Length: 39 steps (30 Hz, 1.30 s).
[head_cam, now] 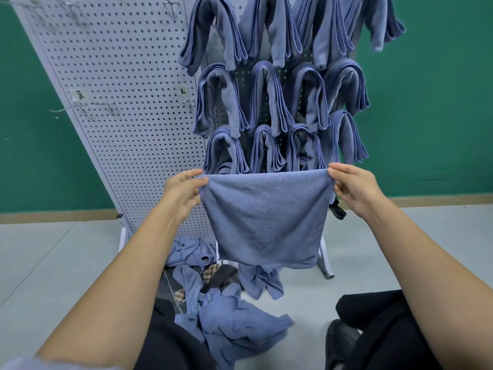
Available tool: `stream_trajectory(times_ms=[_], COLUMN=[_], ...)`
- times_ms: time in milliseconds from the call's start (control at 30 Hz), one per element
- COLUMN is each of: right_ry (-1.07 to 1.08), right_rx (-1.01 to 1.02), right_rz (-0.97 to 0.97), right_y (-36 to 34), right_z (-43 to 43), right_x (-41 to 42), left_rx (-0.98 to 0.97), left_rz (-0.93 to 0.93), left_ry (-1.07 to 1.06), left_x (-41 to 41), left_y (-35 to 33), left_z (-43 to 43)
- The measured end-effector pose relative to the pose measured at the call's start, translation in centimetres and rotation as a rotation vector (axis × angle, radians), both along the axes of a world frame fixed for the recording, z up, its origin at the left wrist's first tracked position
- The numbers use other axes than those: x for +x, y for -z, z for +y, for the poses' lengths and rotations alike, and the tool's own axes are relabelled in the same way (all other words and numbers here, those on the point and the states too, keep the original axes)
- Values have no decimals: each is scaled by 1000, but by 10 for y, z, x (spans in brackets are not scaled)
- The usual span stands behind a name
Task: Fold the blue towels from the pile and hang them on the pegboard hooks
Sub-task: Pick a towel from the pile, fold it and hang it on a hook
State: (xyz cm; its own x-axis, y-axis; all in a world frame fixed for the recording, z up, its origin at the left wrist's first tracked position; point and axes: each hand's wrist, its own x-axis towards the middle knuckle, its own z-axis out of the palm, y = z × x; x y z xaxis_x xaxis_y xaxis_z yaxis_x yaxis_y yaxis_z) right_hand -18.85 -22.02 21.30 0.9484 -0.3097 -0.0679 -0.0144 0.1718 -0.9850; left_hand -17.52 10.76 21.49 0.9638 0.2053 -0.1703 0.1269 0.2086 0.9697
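Observation:
I hold a blue towel (264,217) stretched out in front of me, hanging flat from its top edge. My left hand (182,192) pinches its upper left corner and my right hand (352,186) pinches its upper right corner. Behind it stands the grey pegboard (114,102), whose right half carries several folded blue towels (269,100) draped over hooks in three rows. On the floor below lies the pile of crumpled blue towels (229,319), partly hidden by the held towel.
Bare metal hooks (104,105) stick out of the pegboard's left half, with small paper labels above them. A checked cloth (210,276) lies under the pile. The pegboard's metal foot (326,263) stands on the grey floor. My dark-trousered knees are at the bottom edge.

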Motion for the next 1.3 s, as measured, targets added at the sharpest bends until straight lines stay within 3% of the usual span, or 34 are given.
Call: stream_trajectory(times_ms=[167, 333, 467, 567, 667, 900, 1033, 1133, 1300], right_ry=[-31, 53, 119, 105, 21, -122, -60, -84, -239], right_rx=[-228, -755, -918, -937, -763, -108, -36, -44, -156], right_rz=[-21, -95, -89, -96, -85, -62, 93, 73, -18], right_y=[1, 6, 5, 0, 0, -14, -7, -6, -10], right_z=[0, -1, 0, -2, -5, 1, 15, 32, 75], right_x=[-1, -3, -3, -3, -4, -11, -10, -12, -20], left_rx=[384, 817, 946, 910, 750, -17, -19, 54, 179], left_rz=[-95, -262, -335, -330, -277, -50, 123, 65, -50], left_ry=[9, -4, -34, -30, 31, 136, 67, 37, 170], left_x=[2, -3, -5, -3, 1, -4, -8, -10, -26], left_y=[6, 6, 3, 2, 4, -14, -8, -7, -10], left_z=[4, 6, 7, 14, 22, 20, 3, -20, -65])
